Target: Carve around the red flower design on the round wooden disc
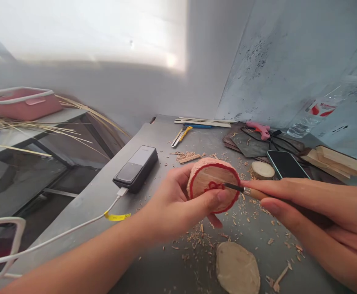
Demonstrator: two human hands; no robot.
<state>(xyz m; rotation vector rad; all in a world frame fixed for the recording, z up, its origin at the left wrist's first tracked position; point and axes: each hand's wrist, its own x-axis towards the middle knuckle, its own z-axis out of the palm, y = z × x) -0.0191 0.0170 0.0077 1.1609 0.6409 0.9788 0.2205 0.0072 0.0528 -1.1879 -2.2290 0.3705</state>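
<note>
A round wood slice [206,175] with a red painted rim and a small red design at its centre is tilted toward me above the table. My left hand [184,204] is closed around it, thumb across the lower face and fingers behind. My right hand [313,212] grips the wooden handle of a carving tool [235,187]. The tool's dark metal tip touches or nearly touches the face beside the red design. Below lies a second, plain wood slice [238,267], and wood shavings [193,241] are scattered around it.
A power bank [137,165] with a white cable lies left. Behind are a yellow-and-blue utility knife [183,134], thin sticks [203,121], a pink glue gun [259,130], a phone [287,164], wood blocks [334,161] and a plastic bottle [315,112]. A pink basket [22,107] stands on another table.
</note>
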